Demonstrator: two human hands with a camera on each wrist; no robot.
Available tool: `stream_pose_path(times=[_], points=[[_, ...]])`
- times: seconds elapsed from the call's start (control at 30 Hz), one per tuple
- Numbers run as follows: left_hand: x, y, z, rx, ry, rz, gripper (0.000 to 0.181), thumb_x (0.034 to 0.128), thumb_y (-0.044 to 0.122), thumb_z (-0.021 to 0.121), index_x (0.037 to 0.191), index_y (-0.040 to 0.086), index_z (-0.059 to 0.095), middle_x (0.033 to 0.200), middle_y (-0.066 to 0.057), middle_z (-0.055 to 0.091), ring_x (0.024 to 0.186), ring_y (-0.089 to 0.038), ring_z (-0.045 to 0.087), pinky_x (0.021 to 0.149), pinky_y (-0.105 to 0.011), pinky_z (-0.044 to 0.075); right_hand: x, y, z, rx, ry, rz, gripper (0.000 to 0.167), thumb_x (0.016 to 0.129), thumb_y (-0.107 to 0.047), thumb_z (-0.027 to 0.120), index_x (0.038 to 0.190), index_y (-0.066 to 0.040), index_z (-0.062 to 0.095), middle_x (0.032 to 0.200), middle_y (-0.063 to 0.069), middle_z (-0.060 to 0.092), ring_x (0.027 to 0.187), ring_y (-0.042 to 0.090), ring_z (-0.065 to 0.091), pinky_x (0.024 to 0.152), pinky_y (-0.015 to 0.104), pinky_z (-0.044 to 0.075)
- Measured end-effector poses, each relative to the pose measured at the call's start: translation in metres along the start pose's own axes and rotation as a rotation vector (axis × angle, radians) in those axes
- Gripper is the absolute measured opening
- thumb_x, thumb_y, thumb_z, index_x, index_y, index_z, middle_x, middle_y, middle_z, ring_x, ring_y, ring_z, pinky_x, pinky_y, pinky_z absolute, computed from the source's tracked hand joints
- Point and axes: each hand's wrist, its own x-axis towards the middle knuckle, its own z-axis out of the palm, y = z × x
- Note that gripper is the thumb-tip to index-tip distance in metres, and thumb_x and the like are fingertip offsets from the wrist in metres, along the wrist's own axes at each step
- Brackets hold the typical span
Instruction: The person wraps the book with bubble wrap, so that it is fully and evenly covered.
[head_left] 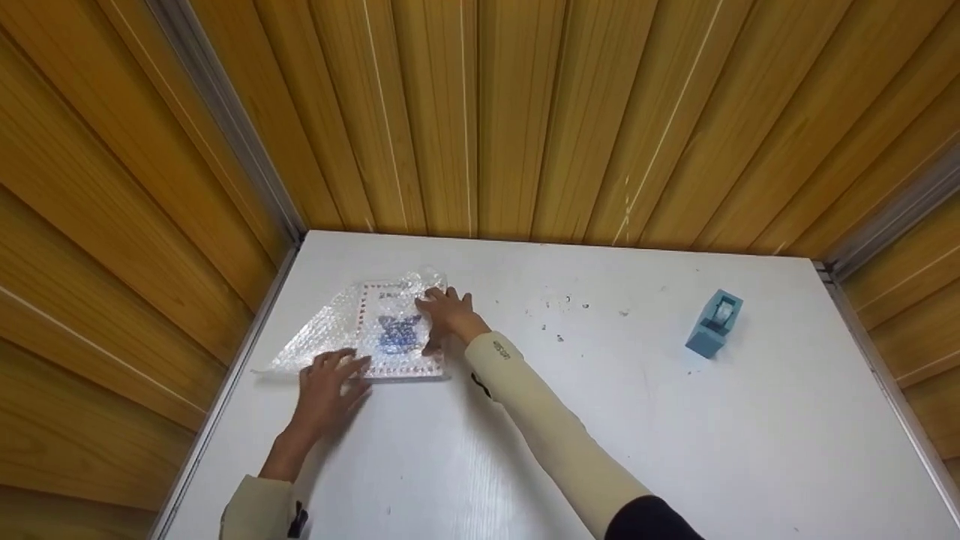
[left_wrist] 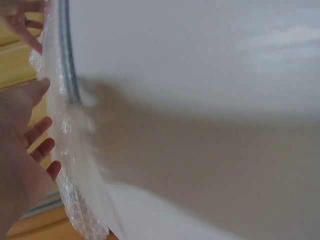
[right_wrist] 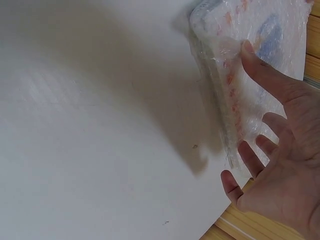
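Note:
A flat, book-sized item (head_left: 397,337) with a red-patterned border and a blue picture lies at the table's left side. Clear bubble wrap (head_left: 319,335) covers it, and a loose flap spreads out to its left. My right hand (head_left: 448,316) rests spread on the right edge, and in the right wrist view its thumb touches the wrap near a corner. My left hand (head_left: 326,386) is at the lower left corner, fingers slightly bent and apart over the wrap. In the left wrist view nothing shows gripped between those fingers (left_wrist: 42,150).
A blue tape dispenser (head_left: 716,322) with a roll in it stands on the right side of the white table (head_left: 600,420). Small dark specks dot the surface midway. Wood-look panel walls (head_left: 510,120) enclose the back and sides.

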Motion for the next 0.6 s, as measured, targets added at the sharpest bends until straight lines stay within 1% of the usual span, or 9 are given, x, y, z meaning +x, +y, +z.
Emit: stream_pose_path(times=[0.03,0.07,0.13,0.23,0.33,0.4,0.47,0.53,0.6], points=[[0.001,0.004,0.004,-0.006,-0.043,0.043,0.042,0.0915,0.02,0.075,0.132,0.01,0.068,0.142,-0.019,0.06,0.132,-0.046,0.048,0.102,-0.066,0.033,0.0,0.001,-0.001,0.01,0.002,0.0,0.104,0.08,-0.044,0.086,0.164,-0.025,0.026,0.171,0.004,0.02,0.157,0.036,0.018,0.124,0.066,0.017],[0.002,0.008,0.008,-0.007,-0.08,0.072,0.043,0.0933,0.022,0.073,0.134,0.011,0.067,0.147,-0.019,0.057,0.136,-0.047,0.045,0.105,-0.068,0.032,0.001,0.002,-0.001,0.024,0.004,-0.002,0.104,0.08,-0.042,0.086,0.163,-0.025,0.026,0.172,0.004,0.02,0.157,0.037,0.018,0.124,0.066,0.017],[0.007,0.014,0.014,-0.01,-0.114,0.096,0.043,0.0956,0.025,0.069,0.137,0.012,0.065,0.151,-0.019,0.053,0.14,-0.047,0.042,0.107,-0.071,0.03,0.001,0.004,-0.002,0.047,0.003,-0.013,0.104,0.081,-0.041,0.086,0.164,-0.024,0.026,0.172,0.004,0.019,0.157,0.037,0.018,0.124,0.066,0.017],[0.012,0.019,0.019,-0.007,-0.127,0.082,0.041,0.0966,0.024,0.068,0.135,0.012,0.066,0.151,-0.018,0.054,0.141,-0.047,0.043,0.108,-0.071,0.032,0.002,0.007,0.0,0.066,0.005,-0.027,0.101,0.084,-0.048,0.081,0.164,-0.024,0.025,0.172,0.003,0.018,0.157,0.038,0.018,0.124,0.066,0.018],[0.013,0.019,0.018,-0.014,-0.146,0.048,0.038,0.0969,0.021,0.067,0.134,0.013,0.067,0.15,-0.018,0.055,0.141,-0.046,0.044,0.109,-0.071,0.031,0.003,0.006,0.006,0.02,0.027,-0.036,0.102,0.084,-0.06,0.076,0.164,-0.024,0.024,0.173,0.003,0.018,0.157,0.039,0.019,0.124,0.064,0.021],[0.014,0.019,0.016,-0.027,-0.159,0.037,0.038,0.0977,0.021,0.066,0.135,0.013,0.066,0.151,-0.017,0.055,0.142,-0.046,0.043,0.11,-0.071,0.031,0.004,0.004,0.01,-0.005,0.058,-0.026,0.103,0.083,-0.063,0.075,0.164,-0.024,0.025,0.172,0.004,0.019,0.155,0.039,0.022,0.123,0.063,0.023],[0.015,0.018,0.013,-0.065,-0.149,0.037,0.038,0.0991,0.019,0.064,0.136,0.01,0.065,0.151,-0.018,0.055,0.143,-0.046,0.043,0.11,-0.071,0.032,0.006,0.001,0.013,-0.035,0.089,-0.009,0.104,0.081,-0.064,0.076,0.163,-0.024,0.027,0.172,0.004,0.022,0.154,0.038,0.025,0.122,0.062,0.026],[0.015,0.017,0.008,-0.116,-0.111,0.028,0.038,0.0995,0.017,0.064,0.136,0.007,0.065,0.149,-0.019,0.056,0.142,-0.047,0.044,0.111,-0.071,0.033,0.007,-0.001,0.015,-0.044,0.098,0.011,0.104,0.08,-0.064,0.077,0.163,-0.025,0.027,0.172,0.003,0.022,0.154,0.037,0.025,0.122,0.062,0.026],[0.014,0.013,0.001,-0.161,-0.051,-0.013,0.038,0.0982,0.014,0.066,0.135,0.004,0.064,0.146,-0.021,0.058,0.139,-0.047,0.047,0.111,-0.068,0.036,0.007,-0.003,0.016,-0.054,0.105,0.026,0.104,0.079,-0.065,0.077,0.162,-0.027,0.029,0.171,0.001,0.024,0.153,0.036,0.027,0.121,0.062,0.028]])
